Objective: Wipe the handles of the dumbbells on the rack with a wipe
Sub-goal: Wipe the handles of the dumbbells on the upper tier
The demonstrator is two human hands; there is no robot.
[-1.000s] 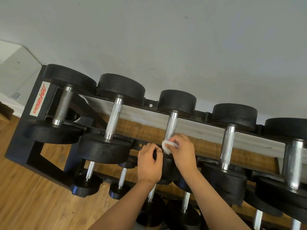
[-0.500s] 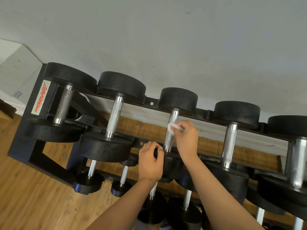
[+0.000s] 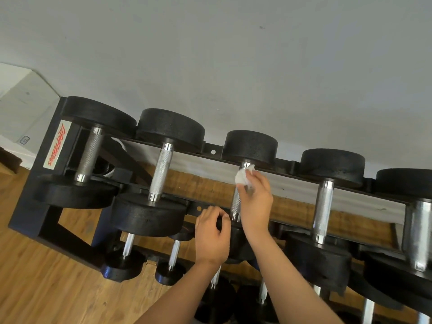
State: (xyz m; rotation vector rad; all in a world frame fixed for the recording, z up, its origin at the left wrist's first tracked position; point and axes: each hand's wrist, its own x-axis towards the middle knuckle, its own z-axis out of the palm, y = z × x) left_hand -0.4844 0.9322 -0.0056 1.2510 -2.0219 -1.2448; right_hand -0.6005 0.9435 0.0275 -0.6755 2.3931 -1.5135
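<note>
Two hands are seen at the third dumbbell (image 3: 250, 146) from the left on the black rack (image 3: 30, 206). A crumpled white wipe (image 3: 243, 177) is pinched in the curled fingers of the right hand (image 3: 256, 202) and pressed on the far end of the knurled handle (image 3: 235, 206), just under the far head. The near head (image 3: 238, 242) is gripped by the left hand (image 3: 211, 237), fingers curled over its edge, just beside the right wrist. Smaller dumbbells (image 3: 121, 267) are racked below the forearms, over a wood floor (image 3: 46, 288).
</note>
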